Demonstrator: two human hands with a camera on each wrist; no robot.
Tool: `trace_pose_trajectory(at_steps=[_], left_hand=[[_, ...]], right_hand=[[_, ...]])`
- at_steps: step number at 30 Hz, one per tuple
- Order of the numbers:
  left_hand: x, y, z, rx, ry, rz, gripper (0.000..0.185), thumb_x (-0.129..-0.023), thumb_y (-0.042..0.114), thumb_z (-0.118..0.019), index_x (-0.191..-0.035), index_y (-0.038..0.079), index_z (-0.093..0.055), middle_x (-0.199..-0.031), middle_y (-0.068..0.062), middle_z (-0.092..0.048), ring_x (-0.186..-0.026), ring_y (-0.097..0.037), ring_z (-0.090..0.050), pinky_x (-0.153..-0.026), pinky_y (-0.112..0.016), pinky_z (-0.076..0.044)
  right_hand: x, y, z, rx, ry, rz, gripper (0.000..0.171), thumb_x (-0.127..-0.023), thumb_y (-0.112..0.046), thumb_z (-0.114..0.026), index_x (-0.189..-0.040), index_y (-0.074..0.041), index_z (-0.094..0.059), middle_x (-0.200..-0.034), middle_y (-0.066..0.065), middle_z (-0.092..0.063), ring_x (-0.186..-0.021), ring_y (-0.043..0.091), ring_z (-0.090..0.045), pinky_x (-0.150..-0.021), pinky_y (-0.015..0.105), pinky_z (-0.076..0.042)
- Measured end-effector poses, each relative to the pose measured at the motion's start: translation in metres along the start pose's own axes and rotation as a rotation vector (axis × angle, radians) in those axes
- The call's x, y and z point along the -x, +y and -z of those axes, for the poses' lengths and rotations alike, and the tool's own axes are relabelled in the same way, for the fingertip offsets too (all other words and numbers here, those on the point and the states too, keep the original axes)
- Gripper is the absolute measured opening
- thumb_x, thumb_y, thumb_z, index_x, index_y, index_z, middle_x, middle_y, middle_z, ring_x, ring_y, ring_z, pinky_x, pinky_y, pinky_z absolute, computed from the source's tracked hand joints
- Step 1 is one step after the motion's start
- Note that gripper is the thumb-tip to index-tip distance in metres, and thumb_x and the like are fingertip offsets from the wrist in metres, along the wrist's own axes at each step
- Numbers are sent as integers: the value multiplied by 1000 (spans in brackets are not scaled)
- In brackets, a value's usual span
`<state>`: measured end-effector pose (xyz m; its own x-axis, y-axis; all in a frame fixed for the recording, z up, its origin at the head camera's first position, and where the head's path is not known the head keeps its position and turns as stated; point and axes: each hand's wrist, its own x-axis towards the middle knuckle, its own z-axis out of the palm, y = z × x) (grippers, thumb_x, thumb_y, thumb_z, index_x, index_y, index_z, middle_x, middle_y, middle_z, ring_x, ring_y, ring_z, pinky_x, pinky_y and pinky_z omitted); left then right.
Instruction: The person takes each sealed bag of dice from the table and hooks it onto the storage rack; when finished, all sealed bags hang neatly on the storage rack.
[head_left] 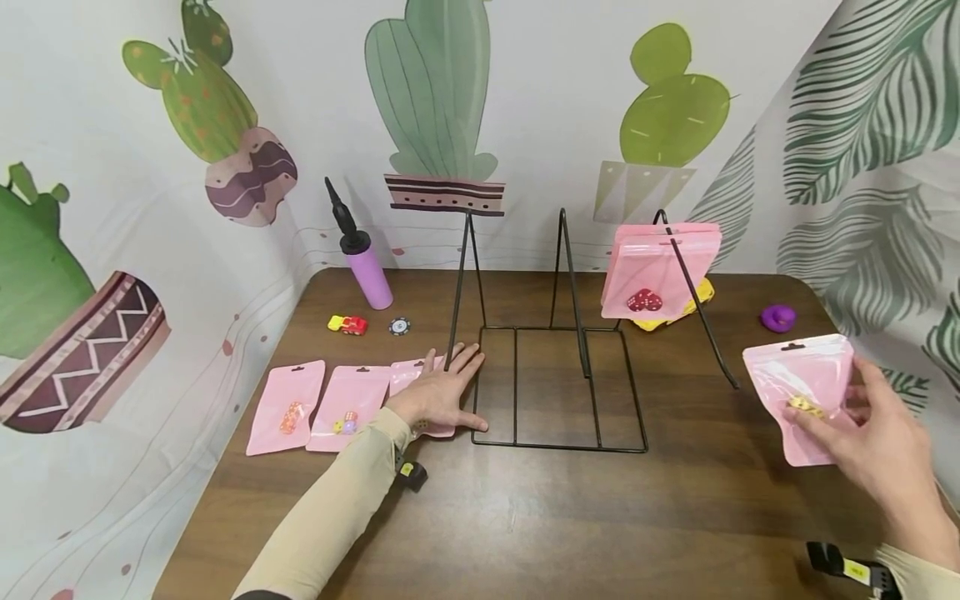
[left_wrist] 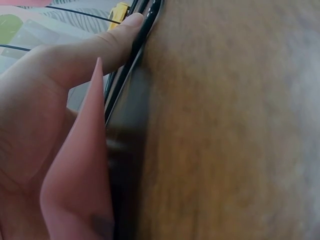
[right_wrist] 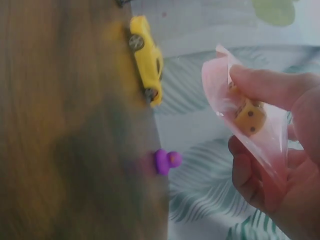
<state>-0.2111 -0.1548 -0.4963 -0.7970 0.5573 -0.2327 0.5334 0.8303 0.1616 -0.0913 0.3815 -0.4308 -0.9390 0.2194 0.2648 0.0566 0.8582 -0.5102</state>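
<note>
My right hand (head_left: 892, 446) pinches a pink zip pouch (head_left: 798, 367) over the table's right side. Yellow dice (right_wrist: 250, 119) with black dots show through its clear front in the right wrist view, the thumb across them. My left hand (head_left: 441, 396) lies with fingers spread at the left edge of a black wire rack (head_left: 558, 447), its thumb at the base wire. Beneath that hand is another pink pouch (head_left: 405, 372), partly hidden. Further left lie a pouch with mixed dice (head_left: 360, 383) and one with orange dice (head_left: 296, 375). On the rack's right arm hangs a pouch with red dice (head_left: 667, 267).
Behind the hanging pouch stands a yellow toy car (right_wrist: 145, 60). A purple rubber duck (head_left: 777, 317) sits at the right edge. At the back left are a purple hand pump (head_left: 369, 275), a red and yellow toy car (head_left: 347, 324) and a poker chip (head_left: 400, 326).
</note>
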Motion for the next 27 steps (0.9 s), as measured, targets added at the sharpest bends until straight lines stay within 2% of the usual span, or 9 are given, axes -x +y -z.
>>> trace_pose_trajectory(at_steps=[3, 6, 13, 17, 21, 27], left_hand=[[0, 0, 0, 1, 0, -1, 122, -68, 82, -61, -158, 14, -13, -165, -5, -6, -151, -30, -6, -115, -65, -8], [0, 0, -1, 3, 4, -6, 122, -68, 82, -61, -158, 14, -14, -165, -6, -6, -151, -30, -7, -114, -66, -8], [0, 1, -1, 3, -2, 0, 122, -68, 82, -61, -158, 15, -12, -165, -5, -5, -151, -29, -5, -115, -66, -7], [1, 1, -1, 5, -10, 6, 122, -68, 82, -60, -158, 15, -11, -165, -4, -4, -152, -28, -4, -115, -65, -6], [2, 1, -1, 14, -16, 5, 123, -68, 83, -60, -158, 15, -11, -165, -4, -3, -152, -29, -4, -115, -65, -5], [2, 1, 0, 18, -2, -4, 122, -69, 82, -61, -158, 14, -13, -165, -5, -5, -151, -30, -5, -115, -66, -5]], right_hand=[[7, -11, 2, -40, 16, 72, 102, -61, -23, -93, -147, -12, -39, -94, -18, -61, -71, -32, -34, -60, 20, -29], [14, -22, 1, -77, 25, 143, 103, -56, -19, -95, -145, -14, -44, -90, -41, -43, -74, -31, -39, -60, 18, -30], [31, -44, 0, -117, 13, 187, 103, -54, -17, -96, -144, -16, -46, -92, -35, -49, -77, -28, -44, -65, 20, -32], [36, -58, 1, -141, 5, 221, 103, -53, -15, -96, -144, -17, -47, -94, -32, -51, -77, -26, -46, -66, 14, -33], [42, -71, -3, -162, -13, 297, 107, -50, -12, -97, -145, -15, -46, -98, -30, -53, -78, -24, -49, -67, 4, -36], [50, -86, -11, -164, -19, 409, 113, -42, -10, -98, -144, -11, -48, -99, -20, -55, -81, -19, -50, -70, 3, -38]])
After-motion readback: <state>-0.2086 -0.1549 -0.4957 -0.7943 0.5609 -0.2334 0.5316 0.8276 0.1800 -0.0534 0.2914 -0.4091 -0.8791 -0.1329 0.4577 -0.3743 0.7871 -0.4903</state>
